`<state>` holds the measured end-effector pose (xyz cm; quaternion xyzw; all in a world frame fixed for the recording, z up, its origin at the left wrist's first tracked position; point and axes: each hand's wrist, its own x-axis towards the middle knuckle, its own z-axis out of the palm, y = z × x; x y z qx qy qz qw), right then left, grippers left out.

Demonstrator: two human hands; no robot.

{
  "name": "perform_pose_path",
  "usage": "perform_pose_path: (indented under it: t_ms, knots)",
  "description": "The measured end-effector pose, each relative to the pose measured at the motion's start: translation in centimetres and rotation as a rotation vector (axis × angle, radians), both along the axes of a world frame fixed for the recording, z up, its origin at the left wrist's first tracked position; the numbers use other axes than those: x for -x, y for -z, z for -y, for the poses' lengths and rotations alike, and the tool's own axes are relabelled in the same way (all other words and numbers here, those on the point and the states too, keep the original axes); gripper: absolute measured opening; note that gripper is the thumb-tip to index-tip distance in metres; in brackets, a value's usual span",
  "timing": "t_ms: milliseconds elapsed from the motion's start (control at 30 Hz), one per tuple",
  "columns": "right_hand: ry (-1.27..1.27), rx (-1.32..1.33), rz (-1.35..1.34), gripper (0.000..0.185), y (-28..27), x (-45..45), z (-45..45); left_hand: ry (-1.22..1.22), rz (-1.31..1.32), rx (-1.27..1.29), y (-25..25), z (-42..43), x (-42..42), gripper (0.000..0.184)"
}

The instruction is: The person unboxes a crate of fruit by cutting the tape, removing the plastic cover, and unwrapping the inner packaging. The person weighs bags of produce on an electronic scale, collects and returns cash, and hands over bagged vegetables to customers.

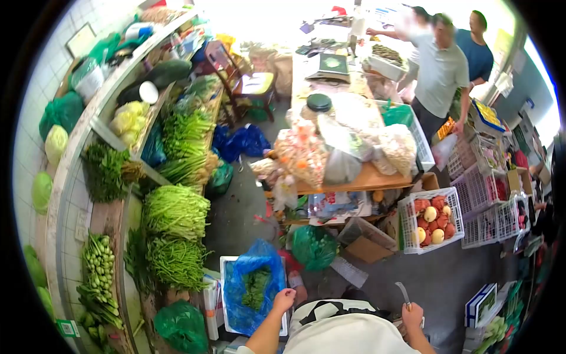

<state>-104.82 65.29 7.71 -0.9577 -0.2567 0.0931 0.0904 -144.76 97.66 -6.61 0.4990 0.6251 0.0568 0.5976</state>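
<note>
My right hand (412,317) is closed round the handle of a small knife (402,292), its slightly curved blade pointing up and away from me. My left hand (285,300) is curled closed at the right edge of a white foam box (224,266); whether anything is inside its fingers is hidden. A blue plastic bag (257,253) lines that box. Leafy greens (256,289) lie within the bag, to the left of my left hand.
Bundled green vegetables (177,212) fill the shelves on the left. Ahead stands a table (348,187) loaded with bags. A white crate (407,227) of red-wrapped and yellowish round produce, a green bag (314,248) and stacked crates (477,186) stand around. Several people (439,76) are at the back right.
</note>
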Motion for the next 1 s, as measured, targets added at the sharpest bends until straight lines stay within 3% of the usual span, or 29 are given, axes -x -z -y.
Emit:
perform_pose_path:
  t_ms: [67,133,167,233,300,500,633,700,733,767,833,900,1000]
  knots:
    - [-0.128,-0.035,0.007,0.040,-1.5,1.1,-3.8,-0.035,-0.022,0.055,2.3,0.7,3.5,0.038]
    - [-0.162,-0.079,-0.013,0.041,-3.4,1.8,-9.4,-0.067,-0.117,0.012,8.3,2.1,7.2,0.039]
    - [-0.173,-0.116,-0.039,0.041,-4.1,2.2,-11.8,-0.013,-0.165,-0.028,3.6,1.4,8.1,0.039]
    - [-0.227,-0.118,-0.069,0.039,-6.1,3.3,-17.2,-0.169,-0.164,-0.014,7.8,2.7,12.7,0.037]
    - [-0.294,-0.221,-0.108,0.041,-6.7,4.4,-21.9,-0.332,-0.140,0.104,4.7,2.0,16.4,0.035]
    - [-0.447,-0.446,-0.295,0.047,-8.5,9.3,-35.3,-0.961,0.003,0.223,5.6,4.5,24.3,0.024]
    - [-0.570,-0.586,-0.457,0.046,-10.0,14.5,-42.9,-0.832,0.021,0.263,5.8,6.0,25.2,0.021]
    - [-0.631,-0.605,-0.541,0.040,-10.0,16.5,-45.8,-0.504,-0.186,0.079,7.0,6.3,25.3,0.019]
    - [-0.671,-0.613,-0.565,0.037,-10.0,17.5,-47.2,-0.247,-0.295,-0.204,6.1,6.1,25.3,0.016]
    - [-0.716,-0.618,-0.589,0.033,-10.1,18.4,-48.6,-0.243,-0.211,-0.149,5.6,5.1,25.3,0.016]
    - [-0.823,-0.577,-0.587,0.027,-9.7,19.7,-51.0,-0.642,-0.076,-0.011,8.1,4.7,25.2,0.019]
    - [-0.870,-0.480,-0.597,0.028,-7.6,20.3,-53.7,-0.853,0.029,0.014,9.9,3.3,25.4,0.021]
    - [-0.823,-0.484,-0.694,0.037,-6.0,23.0,-59.3,-0.947,0.048,0.070,10.4,-0.4,25.4,0.023]
